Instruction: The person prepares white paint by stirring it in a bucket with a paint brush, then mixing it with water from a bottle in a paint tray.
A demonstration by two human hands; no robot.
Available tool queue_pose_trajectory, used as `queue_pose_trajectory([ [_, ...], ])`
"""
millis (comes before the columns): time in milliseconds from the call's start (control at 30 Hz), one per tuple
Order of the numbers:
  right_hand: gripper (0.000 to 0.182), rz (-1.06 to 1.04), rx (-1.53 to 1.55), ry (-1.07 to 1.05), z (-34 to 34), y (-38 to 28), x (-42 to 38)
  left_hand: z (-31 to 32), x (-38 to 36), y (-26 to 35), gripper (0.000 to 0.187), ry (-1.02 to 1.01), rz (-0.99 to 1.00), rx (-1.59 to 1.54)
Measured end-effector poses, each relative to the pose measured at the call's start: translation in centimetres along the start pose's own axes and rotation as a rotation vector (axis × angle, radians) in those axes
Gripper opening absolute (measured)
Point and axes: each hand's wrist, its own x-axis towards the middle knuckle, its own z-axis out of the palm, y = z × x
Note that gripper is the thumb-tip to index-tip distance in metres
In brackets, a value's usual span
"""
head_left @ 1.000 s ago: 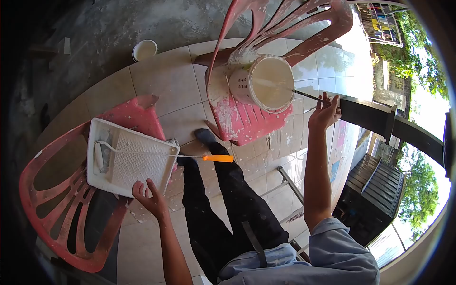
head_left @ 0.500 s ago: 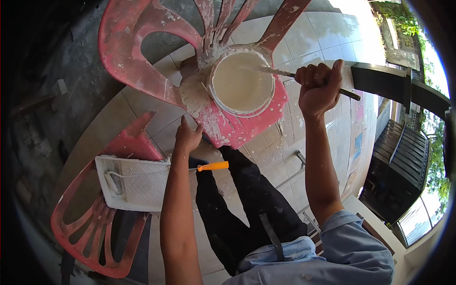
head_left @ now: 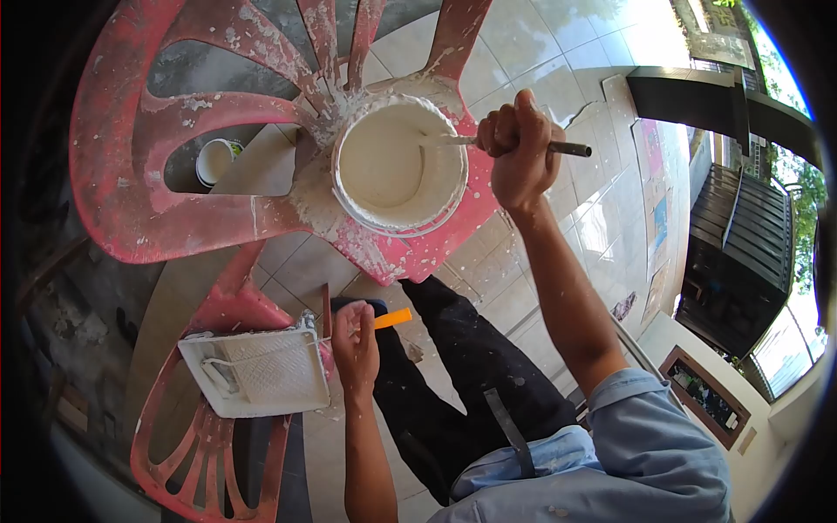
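Note:
My right hand point(head_left: 523, 148) is wrapped round a thin stick point(head_left: 571, 149), dark at its upper end and coated with pale paint lower down. The stick's lower end reaches into a bucket point(head_left: 338, 187) of off-white paint point(head_left: 375, 166). That bucket stands on the seat of a red, paint-splashed plastic chair point(head_left: 414, 253). My left hand point(head_left: 356, 349) has its fingers stretched out beside the orange handle point(head_left: 393, 319) of a paint roller. The roller's wire frame runs across a white paint tray point(head_left: 270, 370), where the roller head lies.
Under the tray is a second red plastic chair point(head_left: 235, 305). A smaller white pail point(head_left: 215, 163) shows through the first chair's backrest. Pale tiles point(head_left: 575, 87) cover the floor, and a dark metal structure point(head_left: 732, 253) stands at far right.
My left hand has moved down from the chair seat's edge to the roller handle. My right hand and the stick have shifted left in view. The bucket and chair appear larger and further left.

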Motion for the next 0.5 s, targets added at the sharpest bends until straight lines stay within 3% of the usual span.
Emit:
queue_pose_trajectory([
  [33,0.056,0.002,0.134,0.099,1.2,0.6,-0.1,-0.1,-1.6,0.9,0.023,-0.040,0.051,-0.099],
  [67,0.053,-0.103,0.252,0.133,2.4,1.7,-0.8,-0.2,-3.6,3.2,0.018,-0.168,0.058,-0.311],
  [100,0.048,-0.074,0.307,0.149,3.4,2.2,-2.2,-0.4,-5.3,5.1,0.016,-0.310,0.139,-0.401],
  [133,0.046,-0.040,0.321,0.087,3.4,3.4,-4.2,-0.5,-6.8,7.2,0.015,-0.481,0.267,-0.455],
  [167,0.046,0.110,0.318,0.046,3.4,2.9,-6.1,-1.0,-8.5,9.9,0.018,-0.668,0.263,-0.483],
  [233,0.047,0.244,0.217,-0.198,1.7,1.6,-7.5,-0.3,-10.3,12.6,0.011,-1.109,0.396,-0.876],
  [267,0.048,0.218,0.126,-0.274,0.3,1.4,-7.3,0.4,-11.5,13.2,0.014,-1.346,0.393,-1.082],
  [300,0.049,0.204,0.183,-0.329,-0.6,1.0,-6.0,2.4,-12.5,13.2,0.034,-1.498,0.548,-1.192],
  [367,0.049,0.132,0.066,-0.275,-1.4,-0.2,-2.7,4.1,-13.8,13.4,0.050,-1.679,0.638,-1.325],
  [400,0.048,0.047,0.015,-0.207,-0.9,-0.8,-1.0,4.7,-14.2,13.8,0.050,-1.738,0.651,-1.382],
  [500,0.047,-0.087,0.114,0.039,2.4,-1.2,0.7,5.7,-15.7,14.2,0.049,-1.700,0.670,-1.478],
])
